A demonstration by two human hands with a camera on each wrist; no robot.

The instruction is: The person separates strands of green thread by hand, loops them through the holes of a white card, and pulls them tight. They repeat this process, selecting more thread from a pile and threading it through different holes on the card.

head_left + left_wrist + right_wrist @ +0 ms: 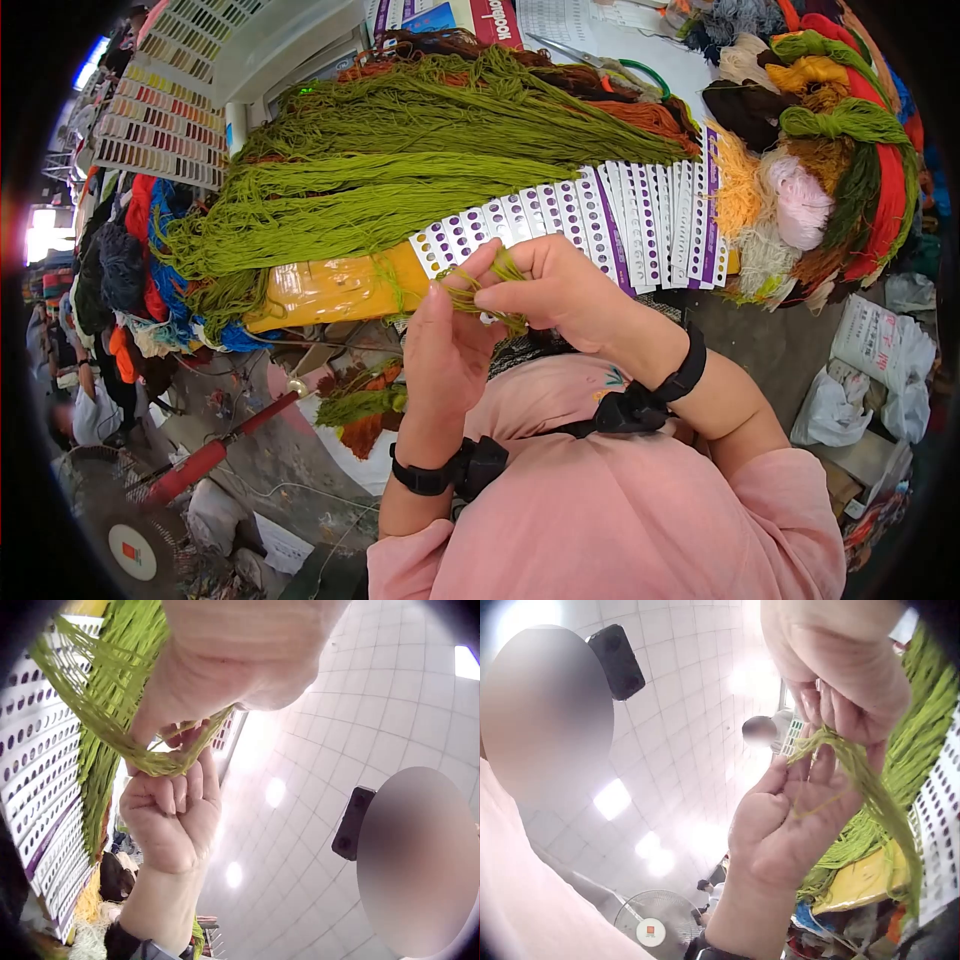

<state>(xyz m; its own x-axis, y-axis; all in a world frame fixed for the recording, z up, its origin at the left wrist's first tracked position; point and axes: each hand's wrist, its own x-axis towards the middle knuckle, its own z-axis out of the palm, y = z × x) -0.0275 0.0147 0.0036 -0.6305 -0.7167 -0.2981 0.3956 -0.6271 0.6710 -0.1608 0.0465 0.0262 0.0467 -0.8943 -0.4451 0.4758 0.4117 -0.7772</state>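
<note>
A small bundle of green thread [462, 290] [154, 761] [862, 780] runs between the two hands, held above the near edge of the table. The right hand [560, 290] [171, 817] curls its fingers round the thread. The left hand [445, 350] [791, 825] has its palm turned up with the strands lying across its fingers, which look only slightly bent in the right wrist view. Beyond the hands lie long green skeins [330, 190] and a fanned row of white cards with holes [560, 215]. Under the skeins' near end is a yellow packet [330, 290].
Scissors with a green and orange handle [640, 78] lie at the back. Coloured skeins [830, 170] are heaped at the right. A thread colour chart [165, 125] stands at the left. On the floor are a fan [130, 545] and white plastic bags [835, 405].
</note>
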